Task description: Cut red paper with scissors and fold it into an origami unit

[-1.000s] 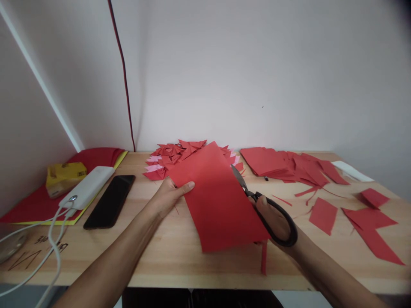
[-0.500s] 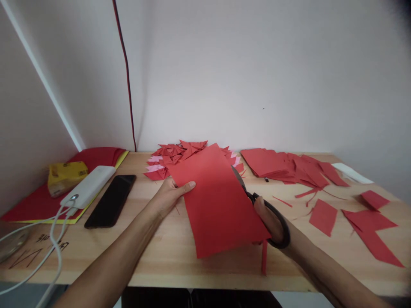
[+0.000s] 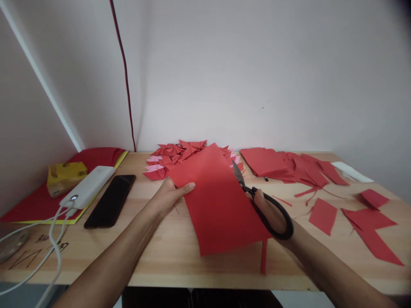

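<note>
A large red sheet of paper point(image 3: 218, 196) is held up over the table, tilted, its left edge pinched by my left hand point(image 3: 173, 192) with the thumb on top. My right hand point(image 3: 268, 211) grips black-handled scissors point(image 3: 239, 173) at the sheet's right edge. Part of the blades shows beyond that edge; the paper hides some of my right fingers. Below the sheet's lower right corner lies a narrow red strip point(image 3: 263, 256). Behind the sheet is a heap of folded red and pink paper pieces point(image 3: 170, 154), partly covered by it.
Stacked red paper pieces point(image 3: 266, 162) lie at the back right, with loose red cut pieces point(image 3: 323, 216) and thin offcuts nearer. At left are a black phone point(image 3: 111, 201), a white power bank point(image 3: 88, 184) with cables, a yellow packet point(image 3: 66, 177) and red sheets point(image 3: 28, 205).
The scissors and my right hand have shifted slightly up and outward along the sheet's right edge, and more of the blades shows. The sheet has turned a little; my left hand keeps its hold.
</note>
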`<control>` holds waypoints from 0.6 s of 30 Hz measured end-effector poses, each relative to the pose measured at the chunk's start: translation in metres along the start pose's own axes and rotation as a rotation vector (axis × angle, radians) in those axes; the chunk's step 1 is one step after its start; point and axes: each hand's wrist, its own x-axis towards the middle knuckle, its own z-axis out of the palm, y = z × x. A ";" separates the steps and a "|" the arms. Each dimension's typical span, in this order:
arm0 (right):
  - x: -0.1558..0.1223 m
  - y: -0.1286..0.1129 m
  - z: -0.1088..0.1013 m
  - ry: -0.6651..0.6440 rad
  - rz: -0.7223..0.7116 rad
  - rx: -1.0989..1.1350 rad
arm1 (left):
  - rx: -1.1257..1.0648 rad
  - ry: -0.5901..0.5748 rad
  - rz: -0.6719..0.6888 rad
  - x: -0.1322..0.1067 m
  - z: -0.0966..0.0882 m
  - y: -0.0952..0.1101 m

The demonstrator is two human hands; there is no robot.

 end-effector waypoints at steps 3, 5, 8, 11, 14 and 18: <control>-0.002 -0.001 0.002 0.029 0.049 0.033 | -0.008 0.003 -0.006 0.000 0.001 0.002; -0.004 0.000 0.003 0.072 0.055 0.029 | -0.017 0.014 -0.006 0.000 0.002 0.002; -0.005 0.002 0.004 0.118 0.039 0.003 | -0.028 0.017 -0.004 0.000 0.002 0.003; -0.004 0.000 0.007 0.143 0.045 -0.022 | -0.031 0.001 0.005 0.000 0.002 0.002; -0.004 -0.006 0.010 0.145 0.057 -0.040 | -0.032 -0.008 0.008 0.000 0.001 0.001; -0.003 -0.008 0.009 0.107 0.071 -0.027 | -0.022 -0.008 -0.003 0.000 0.000 0.000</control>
